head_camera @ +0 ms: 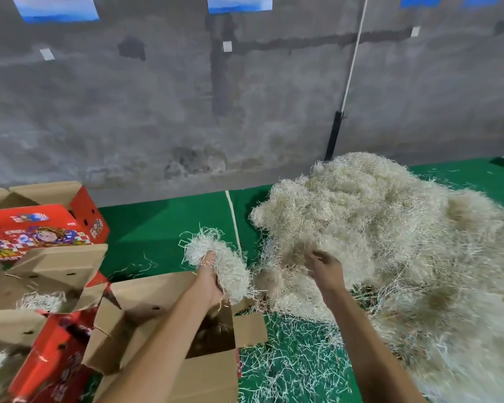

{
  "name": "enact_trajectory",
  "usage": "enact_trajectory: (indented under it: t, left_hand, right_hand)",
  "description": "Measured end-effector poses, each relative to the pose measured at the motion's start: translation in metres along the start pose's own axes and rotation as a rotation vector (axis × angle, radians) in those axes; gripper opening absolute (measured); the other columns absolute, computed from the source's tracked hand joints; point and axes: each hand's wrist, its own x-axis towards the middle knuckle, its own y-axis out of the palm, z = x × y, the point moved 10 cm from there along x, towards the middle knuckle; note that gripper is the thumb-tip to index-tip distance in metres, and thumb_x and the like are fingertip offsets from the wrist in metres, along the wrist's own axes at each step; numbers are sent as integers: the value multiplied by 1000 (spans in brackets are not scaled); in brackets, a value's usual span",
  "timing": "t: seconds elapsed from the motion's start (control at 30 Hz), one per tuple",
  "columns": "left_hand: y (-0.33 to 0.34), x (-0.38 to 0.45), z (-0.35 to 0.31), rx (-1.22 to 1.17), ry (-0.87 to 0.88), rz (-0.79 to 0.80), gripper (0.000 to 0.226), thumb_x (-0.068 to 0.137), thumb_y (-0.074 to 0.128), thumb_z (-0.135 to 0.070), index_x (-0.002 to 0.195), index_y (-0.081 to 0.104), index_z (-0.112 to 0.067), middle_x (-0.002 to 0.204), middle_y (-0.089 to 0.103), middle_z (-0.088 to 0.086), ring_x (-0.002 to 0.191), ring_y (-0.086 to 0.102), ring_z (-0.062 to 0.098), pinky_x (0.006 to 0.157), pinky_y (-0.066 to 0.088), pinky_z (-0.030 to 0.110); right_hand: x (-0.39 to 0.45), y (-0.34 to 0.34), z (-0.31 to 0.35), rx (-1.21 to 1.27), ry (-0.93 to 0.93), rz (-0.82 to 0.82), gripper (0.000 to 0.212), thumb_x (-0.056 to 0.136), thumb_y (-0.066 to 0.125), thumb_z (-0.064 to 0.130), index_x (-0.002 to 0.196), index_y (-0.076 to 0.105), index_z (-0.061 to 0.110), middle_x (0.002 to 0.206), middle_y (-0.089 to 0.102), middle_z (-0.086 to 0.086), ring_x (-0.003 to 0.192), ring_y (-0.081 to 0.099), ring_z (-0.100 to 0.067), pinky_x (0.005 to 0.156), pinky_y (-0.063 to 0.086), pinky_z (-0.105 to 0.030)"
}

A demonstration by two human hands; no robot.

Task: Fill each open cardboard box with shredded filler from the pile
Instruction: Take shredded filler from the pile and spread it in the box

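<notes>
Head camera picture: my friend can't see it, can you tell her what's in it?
A person's left hand grips a clump of pale shredded filler above an open cardboard box, while the right hand reaches into the big filler pile on a green floor. More red printed boxes sit to the left.

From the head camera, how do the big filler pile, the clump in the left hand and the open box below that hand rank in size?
1. Filler pile, clearly largest.
2. Open box, though being nearer the camera enlarges it.
3. Clump gripped by the left hand, smallest.
</notes>
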Motion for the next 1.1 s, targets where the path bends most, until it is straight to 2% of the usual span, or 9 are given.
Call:
enact_trajectory:
  t: [0.17, 0.3, 0.5, 0.67, 0.8, 0.9, 0.97, 1.03, 1.1]
  left_hand:
    - [6, -37, 10, 98, 47, 98, 52, 98, 46, -50, 113, 60, -1, 106, 68, 21, 102, 65, 33, 99, 49, 46]
    - [-9, -73, 13, 330, 102, 153, 36, 100, 40, -51, 96, 58, -20, 76, 64, -5, 68, 62, 10, 54, 53, 25]
    - [-102, -100, -14, 369, 352, 54, 48, 82, 71, -53, 117, 63, -21, 100, 73, -3, 86, 69, 14, 61, 54, 24]
    - [-128, -136, -22, 317, 645, -194, 84, 68, 54, -88, 128, 53, -29, 123, 55, -22, 112, 55, 11, 102, 43, 35]
    - [-148, -144, -30, 326, 640, -181, 80, 63, 45, -97, 105, 50, -30, 86, 60, -25, 73, 58, -15, 72, 54, 15]
    - [-174, -141, -53, 249, 639, -256, 71, 67, 39, -97, 78, 51, -28, 61, 47, -19, 53, 48, 0, 63, 48, 21]
    - [-184, -138, -50, 67, 678, -341, 62, 87, 40, -78, 85, 62, -20, 62, 47, -17, 55, 46, 5, 69, 50, 38]
    - [-187, -133, -32, 53, 660, -369, 53, 101, 37, -52, 107, 61, -5, 75, 48, -14, 72, 51, 13, 90, 48, 51]
    - [-189, -123, -26, 139, 638, -276, 36, 102, 39, -45, 90, 57, -17, 75, 46, -13, 67, 48, 9, 77, 55, 38]
  right_hand:
    - [-72, 81, 40, -50, -254, 320, 36, 92, 60, 60, 105, 72, 28, 105, 75, 5, 98, 71, -13, 81, 59, -33]
    - [-124, 138, 32, -196, -281, 350, 80, 77, 48, 89, 141, 45, 42, 140, 44, 23, 124, 48, -1, 109, 38, -40]
    - [-139, 155, 25, 65, -285, 205, 52, 86, 45, 81, 117, 62, 43, 124, 68, 9, 91, 65, 4, 81, 55, -25]
    - [-195, 216, 32, -8, -370, 356, 37, 90, 40, 76, 101, 66, 52, 93, 73, 19, 83, 70, 2, 66, 56, -16]
    - [-202, 213, 32, -19, -323, 373, 66, 80, 53, 79, 61, 55, 16, 48, 46, 9, 43, 40, -14, 45, 39, -30]
    - [-198, 202, 21, -1, -262, 310, 82, 77, 52, 83, 71, 54, 1, 51, 40, 4, 49, 32, -16, 48, 36, -33]
    - [-208, 214, 9, 74, -179, 251, 84, 83, 53, 78, 88, 56, -6, 59, 42, -2, 56, 35, -18, 52, 36, -32]
    - [-217, 229, 1, 176, -137, 211, 63, 95, 54, 61, 106, 60, -1, 71, 57, -7, 64, 52, -24, 64, 48, -34]
    - [-217, 228, 10, 94, -214, 268, 42, 94, 58, 54, 96, 65, 13, 67, 66, 3, 59, 63, -19, 57, 54, -27]
